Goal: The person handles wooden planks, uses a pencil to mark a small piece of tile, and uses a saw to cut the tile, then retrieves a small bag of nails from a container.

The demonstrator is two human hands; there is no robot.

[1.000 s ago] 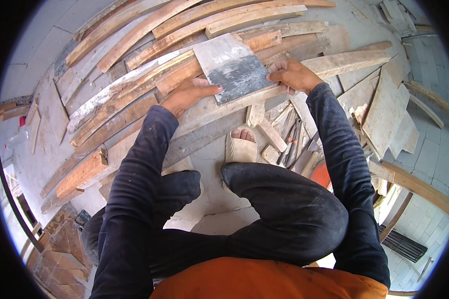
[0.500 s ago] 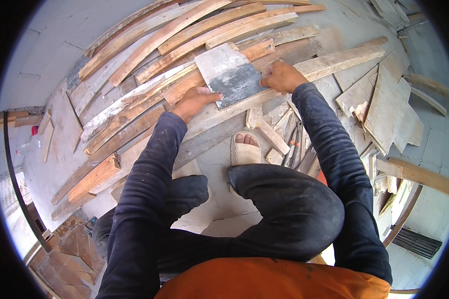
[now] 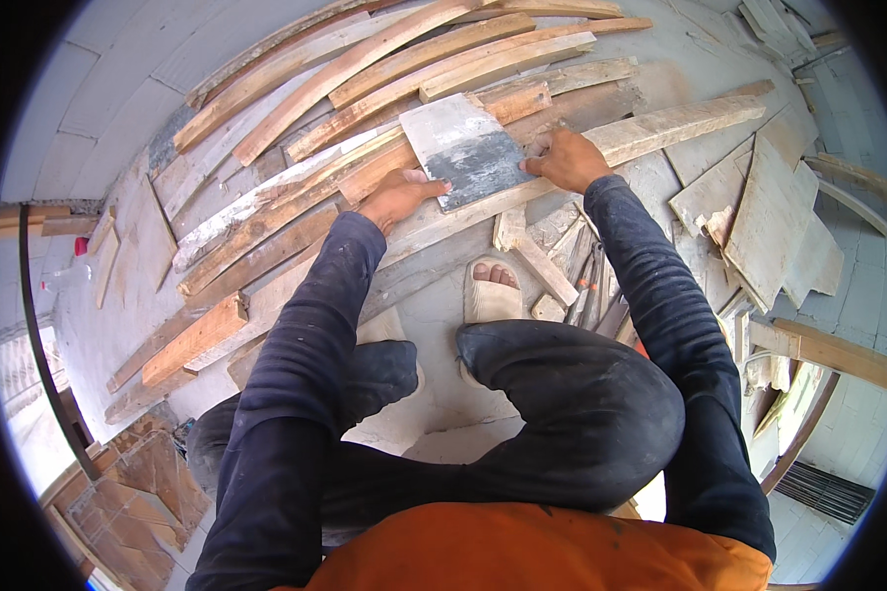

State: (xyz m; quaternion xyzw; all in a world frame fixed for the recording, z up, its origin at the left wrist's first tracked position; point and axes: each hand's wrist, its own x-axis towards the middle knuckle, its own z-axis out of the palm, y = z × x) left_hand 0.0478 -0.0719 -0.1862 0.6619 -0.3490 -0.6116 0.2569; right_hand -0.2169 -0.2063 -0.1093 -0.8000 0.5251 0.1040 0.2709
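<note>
A flat rectangular board piece (image 3: 471,158), whitish at its far end and smeared dark grey at its near end, rests across the timber planks in front of me. My left hand (image 3: 400,196) grips its near left corner, the thumb lying on top and the other fingers partly hidden. At the right edge, my right hand (image 3: 568,159) pinches the board between thumb and bent fingers. Beneath the board's near end runs a long pale timber beam (image 3: 670,128), slanting from lower left to upper right.
Several loose planks (image 3: 434,61) lie beyond the board. Thin broken sheets (image 3: 774,212) lean in a pile at the right. Timber offcuts (image 3: 542,266) and long-handled tools (image 3: 594,286) sit by my sandalled foot (image 3: 493,291). A block wall (image 3: 118,79) stands at the far left.
The whole view has shifted slightly, so the scene sits a little further right. Both hands keep their hold on the board, which stays in nearly the same place on the planks.
</note>
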